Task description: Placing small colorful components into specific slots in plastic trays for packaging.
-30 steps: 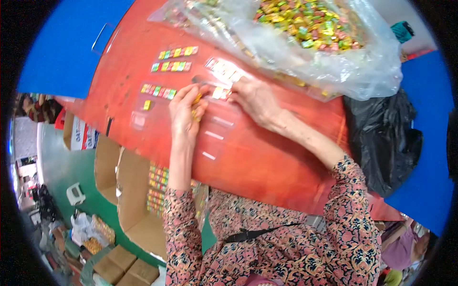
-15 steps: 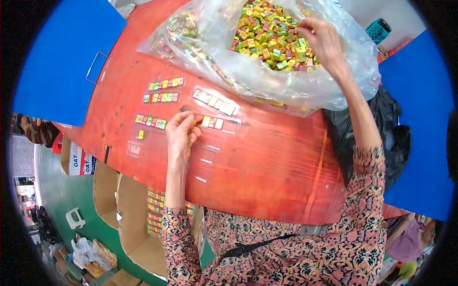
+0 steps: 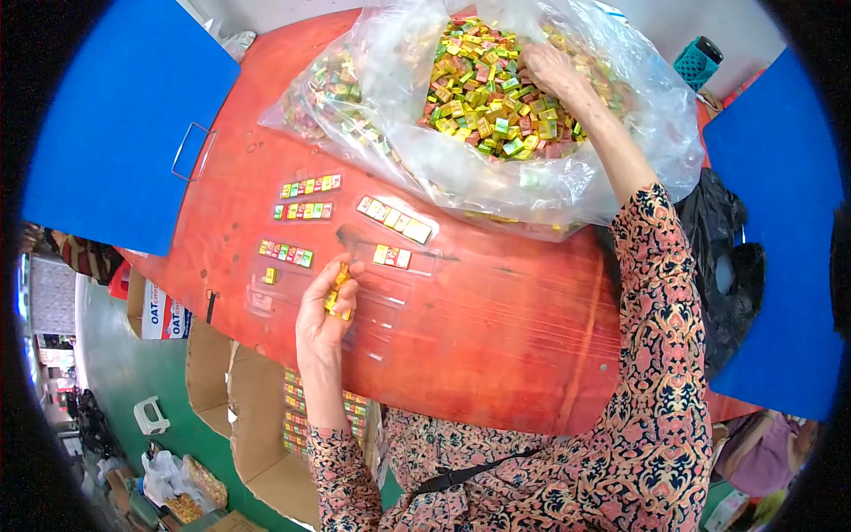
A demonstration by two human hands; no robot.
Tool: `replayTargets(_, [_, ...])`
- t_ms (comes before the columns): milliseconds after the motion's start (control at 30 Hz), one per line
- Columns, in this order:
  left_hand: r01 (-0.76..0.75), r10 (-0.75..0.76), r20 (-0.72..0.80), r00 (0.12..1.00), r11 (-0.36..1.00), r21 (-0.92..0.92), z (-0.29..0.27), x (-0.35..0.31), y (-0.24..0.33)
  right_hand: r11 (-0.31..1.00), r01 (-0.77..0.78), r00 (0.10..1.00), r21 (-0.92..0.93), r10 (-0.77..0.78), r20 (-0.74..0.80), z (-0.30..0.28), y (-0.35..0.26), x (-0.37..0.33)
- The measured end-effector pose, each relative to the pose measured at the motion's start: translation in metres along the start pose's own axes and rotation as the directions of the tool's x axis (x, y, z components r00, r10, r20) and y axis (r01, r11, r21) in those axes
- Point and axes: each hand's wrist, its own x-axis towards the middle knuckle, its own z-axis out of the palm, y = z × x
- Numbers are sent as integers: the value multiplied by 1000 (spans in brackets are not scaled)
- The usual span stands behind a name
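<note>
My left hand (image 3: 324,310) is closed around several small yellow wrapped blocks (image 3: 337,300), held above the red table. Below and beside it lie clear plastic trays (image 3: 381,332) with narrow slots. A row of three small blocks (image 3: 391,256) sits in a tray just right of that hand. My right hand (image 3: 551,71) reaches into a big clear plastic bag (image 3: 417,142) at the far side. It touches the heap of small red, yellow and green wrapped blocks (image 3: 496,97); its fingertips are hidden among them.
Filled trays (image 3: 309,185) and a tray of pale blocks (image 3: 395,219) lie left of centre on the red table (image 3: 496,328). Open cardboard boxes (image 3: 257,426) stand below the table's left edge. A black plastic bag (image 3: 722,275) hangs at the right, near blue panels (image 3: 780,230).
My right hand has moved left and deeper over the heap in the bag. My left hand has drawn back from the tray row and turned, showing yellow blocks in it.
</note>
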Motion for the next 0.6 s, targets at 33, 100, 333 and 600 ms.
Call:
replayTargets(33, [-3,3,0,1000,1000,2,1,-1,-1,1000,0,1000,3,0,-3,-2,-2,2])
replayTargets(100, [46,-44,19,999,997,-63,7,-4,-5,996,-81,994,23,79,73,-4,1,5])
replayTargets(333, [92,-86,70,994,991,-98,21,-12,-17,753,-186,978,631,203,46,-10,24,-14])
replayTargets(600, [172,-156,107,982,971,-164,26,-7,-28,737,-189,967,649,253,-6,-10,17,11])
